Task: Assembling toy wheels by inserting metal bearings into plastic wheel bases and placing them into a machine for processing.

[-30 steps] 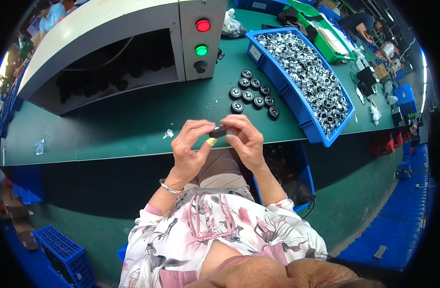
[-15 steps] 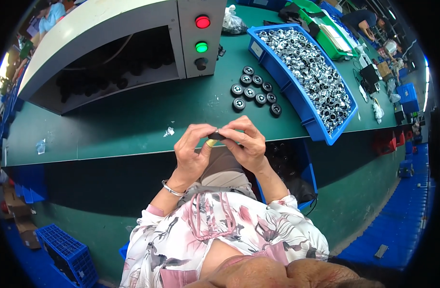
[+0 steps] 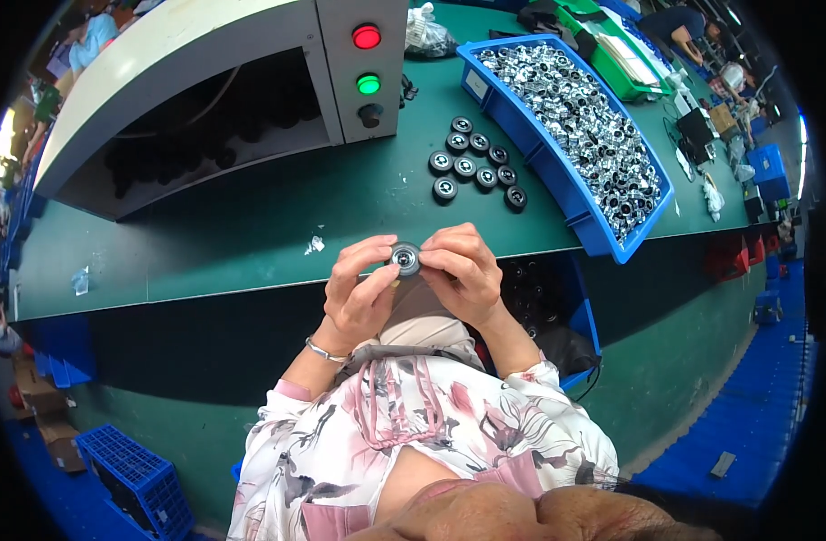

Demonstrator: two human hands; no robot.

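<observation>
A small black wheel with a shiny silver centre is held between my two hands, just over the table's near edge, its round face turned up. My left hand pinches its left side with thumb and fingers. From the other side, the fingertips of my right hand grip its rim. Beyond my hands, several similar black wheels lie flat in a loose cluster on the green table. To their right stands a blue bin full of shiny silver parts.
A white machine with a dark opening, red and green lights and a black knob stands at the back left. Under the table edge on the right is another blue bin with black parts. A green tray sits far right. Other people work farther off.
The wheel has turned from edge-on to face up between my fingers. The yellow piece seen at my left thumb is mostly out of sight. My hands stay in nearly the same place.
</observation>
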